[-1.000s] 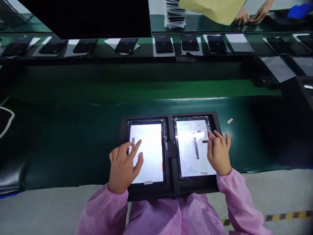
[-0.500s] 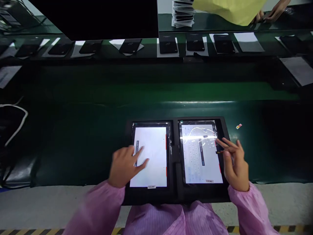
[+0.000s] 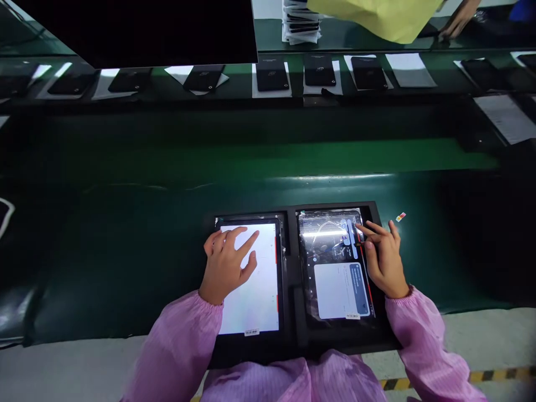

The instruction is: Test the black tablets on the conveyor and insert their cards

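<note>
Two lit tablets lie side by side in a black foam tray point(image 3: 298, 312). Over the left tablet point(image 3: 263, 301), which shows a mostly white screen, my left hand point(image 3: 226, 259) is open with fingers spread; whether the fingertips touch the glass I cannot tell. My right hand point(image 3: 385, 259) is at the right edge of the right tablet point(image 3: 330, 257), its index finger reaching over the screen. A small dark strip with a yellowish part point(image 3: 360, 244) sticks out between thumb and fingers of that hand. The right tablet shows a dark background with a white panel.
A small coloured sticker or card point(image 3: 401, 216) lies on the green mat point(image 3: 125, 240) beyond my right hand. Along the back shelf sit several black devices point(image 3: 272, 75) on white sheets. A dark monitor point(image 3: 138, 28) hangs at upper left. Another person's hand point(image 3: 459, 21) is at upper right.
My left hand has moved up the left tablet. My right hand has shifted up slightly along its tablet, whose screen changed from a keyboard page to a dark screen with panels.
</note>
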Action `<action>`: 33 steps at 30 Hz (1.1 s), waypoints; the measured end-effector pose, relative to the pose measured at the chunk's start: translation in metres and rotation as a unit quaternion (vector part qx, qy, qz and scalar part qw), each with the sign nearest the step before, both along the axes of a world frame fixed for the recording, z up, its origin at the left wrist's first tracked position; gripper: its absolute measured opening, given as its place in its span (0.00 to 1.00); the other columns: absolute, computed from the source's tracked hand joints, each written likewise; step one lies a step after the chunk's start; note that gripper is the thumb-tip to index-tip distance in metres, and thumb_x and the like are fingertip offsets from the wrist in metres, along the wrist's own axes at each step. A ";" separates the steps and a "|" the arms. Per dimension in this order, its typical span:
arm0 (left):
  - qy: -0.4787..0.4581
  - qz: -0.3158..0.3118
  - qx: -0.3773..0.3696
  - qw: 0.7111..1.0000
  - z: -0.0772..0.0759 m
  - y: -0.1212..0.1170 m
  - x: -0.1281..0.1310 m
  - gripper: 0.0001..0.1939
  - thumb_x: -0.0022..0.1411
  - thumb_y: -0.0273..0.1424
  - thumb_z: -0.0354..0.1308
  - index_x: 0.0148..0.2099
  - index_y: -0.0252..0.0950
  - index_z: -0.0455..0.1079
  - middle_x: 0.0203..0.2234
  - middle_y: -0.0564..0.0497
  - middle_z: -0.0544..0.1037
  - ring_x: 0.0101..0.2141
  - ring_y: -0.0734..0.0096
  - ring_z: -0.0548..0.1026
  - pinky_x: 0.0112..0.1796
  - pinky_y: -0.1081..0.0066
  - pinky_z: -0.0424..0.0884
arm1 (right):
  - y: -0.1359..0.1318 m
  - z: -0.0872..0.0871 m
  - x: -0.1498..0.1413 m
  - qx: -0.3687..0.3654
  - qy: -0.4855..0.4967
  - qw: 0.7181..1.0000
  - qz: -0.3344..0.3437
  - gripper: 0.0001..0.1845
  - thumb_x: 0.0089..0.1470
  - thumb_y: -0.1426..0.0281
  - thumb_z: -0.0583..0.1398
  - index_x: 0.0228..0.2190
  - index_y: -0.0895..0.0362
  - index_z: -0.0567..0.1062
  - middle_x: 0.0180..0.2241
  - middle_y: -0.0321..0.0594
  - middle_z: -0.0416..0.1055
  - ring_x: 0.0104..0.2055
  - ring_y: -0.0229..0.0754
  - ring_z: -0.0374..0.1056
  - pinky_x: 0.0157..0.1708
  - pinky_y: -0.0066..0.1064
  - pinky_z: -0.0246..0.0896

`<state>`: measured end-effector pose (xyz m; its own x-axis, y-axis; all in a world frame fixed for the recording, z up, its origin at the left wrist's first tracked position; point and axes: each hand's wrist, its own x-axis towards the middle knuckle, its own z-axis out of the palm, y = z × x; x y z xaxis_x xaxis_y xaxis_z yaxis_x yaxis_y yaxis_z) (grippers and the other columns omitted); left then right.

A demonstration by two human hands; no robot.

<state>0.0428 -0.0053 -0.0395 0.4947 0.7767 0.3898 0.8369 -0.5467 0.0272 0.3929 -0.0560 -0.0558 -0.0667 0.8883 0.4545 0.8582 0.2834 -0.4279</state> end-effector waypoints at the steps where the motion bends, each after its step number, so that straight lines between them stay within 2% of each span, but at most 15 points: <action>1: -0.002 0.006 -0.006 1.000 -0.002 -0.001 -0.002 0.17 0.64 0.30 0.52 0.53 0.40 0.75 0.45 0.43 0.75 0.45 0.57 0.69 0.52 0.53 0.59 | 0.000 -0.001 0.000 -0.004 0.002 1.000 0.002 0.04 0.62 0.73 0.49 0.35 0.52 0.62 0.48 0.43 0.76 0.58 0.49 0.66 0.64 0.63 0.43; 9: -0.002 0.013 -0.030 0.999 -0.003 0.000 -0.003 0.19 0.63 0.29 0.51 0.54 0.41 0.74 0.49 0.41 0.72 0.47 0.54 0.68 0.54 0.49 0.57 | 0.003 0.000 -0.003 -0.066 -0.049 0.995 0.049 0.05 0.62 0.74 0.49 0.34 0.53 0.62 0.53 0.44 0.72 0.64 0.48 0.57 0.66 0.61 0.37; 23: -0.011 0.019 -0.047 0.999 -0.003 -0.002 0.001 0.21 0.63 0.30 0.51 0.56 0.44 0.72 0.52 0.43 0.72 0.49 0.54 0.67 0.55 0.50 0.55 | 0.004 -0.003 -0.001 -0.087 -0.055 0.993 0.052 0.06 0.62 0.73 0.50 0.33 0.52 0.62 0.52 0.42 0.73 0.59 0.50 0.63 0.65 0.63 0.36; 33: 0.001 0.011 -0.049 0.999 -0.002 -0.003 0.006 0.21 0.63 0.32 0.51 0.58 0.44 0.71 0.53 0.42 0.71 0.50 0.54 0.67 0.55 0.50 0.54 | 0.004 -0.004 -0.001 -0.093 -0.053 0.993 0.054 0.05 0.62 0.72 0.50 0.33 0.52 0.63 0.53 0.43 0.72 0.59 0.50 0.63 0.65 0.63 0.36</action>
